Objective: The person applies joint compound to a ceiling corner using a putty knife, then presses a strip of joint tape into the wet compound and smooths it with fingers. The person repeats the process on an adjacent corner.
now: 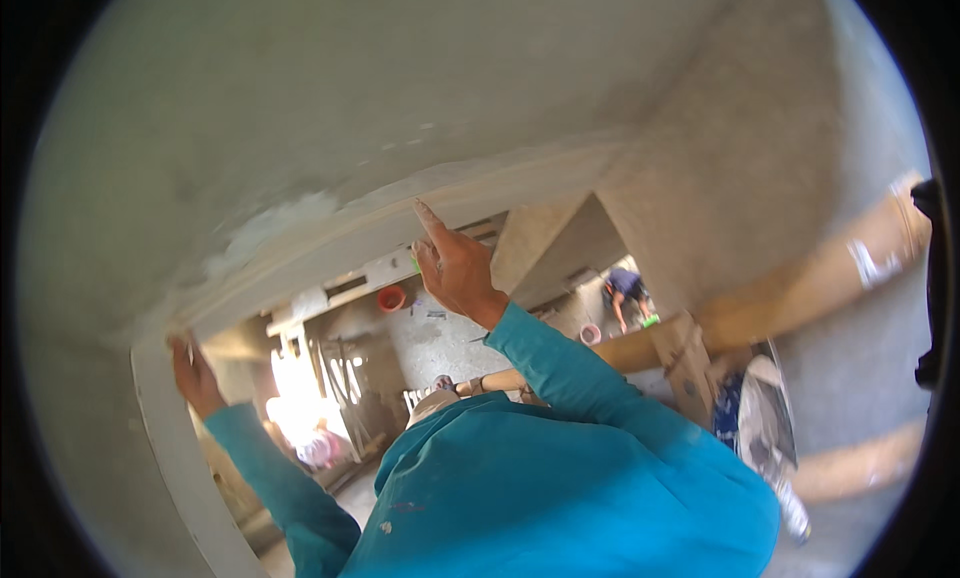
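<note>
A grey plastered surface fills the upper view, with a whitish damp-looking patch near its lower edge. Along that edge runs a paler band. My right hand is raised to this band, its index finger stretched to the edge and the others partly bent; I see nothing held. A small green spot shows beside its thumb, and whether it is part of something behind cannot be made out. My left hand reaches up at the left corner, fingers extended against the edge above the pale upright border.
Far below, a person bends beside a pink bucket. An orange-red bucket stands on the floor. A thick wooden pole crosses at right, near a wooden block and a whitish container.
</note>
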A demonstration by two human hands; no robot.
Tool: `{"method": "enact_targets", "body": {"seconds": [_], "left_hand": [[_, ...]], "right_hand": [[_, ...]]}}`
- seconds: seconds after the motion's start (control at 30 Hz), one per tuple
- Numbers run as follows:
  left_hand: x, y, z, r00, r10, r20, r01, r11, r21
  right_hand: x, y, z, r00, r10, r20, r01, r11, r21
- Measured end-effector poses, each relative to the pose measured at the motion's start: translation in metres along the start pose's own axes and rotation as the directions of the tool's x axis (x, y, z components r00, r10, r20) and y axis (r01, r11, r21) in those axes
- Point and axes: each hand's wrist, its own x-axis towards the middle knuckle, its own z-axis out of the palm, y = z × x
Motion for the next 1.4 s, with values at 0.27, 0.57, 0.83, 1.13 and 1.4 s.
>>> {"method": "enact_targets", "body": {"seconds": [0.27,0.57,0.83,1.13,1.4], "left_hand": [[0.013,0.024,-0.005,0.921,-0.296,0.253,0.311,0.171,-0.935],[0.008,0.037,-0.022,0.976,-0.136,0.172,0.219,0.632,-0.743],[0.01,0.019,-0.025,0.965,0.261,0.006,-0.254,0.944,-0.211],[-0.032,0.075,-0.093,0.979,-0.202,0.019,0.168,0.755,-0.634],[-0.051,0.054,-0.127,0.944,-0.318,-0.081,0.111,0.541,-0.834]], "right_hand": [[0.049,0.152,-0.096,0.5,0.588,-0.636,-0.249,0.801,0.545],[0.07,0.195,-0.124,0.377,0.525,-0.763,-0.428,0.829,0.359],[0.074,0.217,-0.11,0.338,0.457,-0.823,-0.453,0.845,0.283],[0.08,0.207,-0.115,0.291,0.787,-0.544,-0.232,0.609,0.758],[0.081,0.174,-0.119,0.274,0.871,-0.407,-0.19,0.464,0.865]]}}
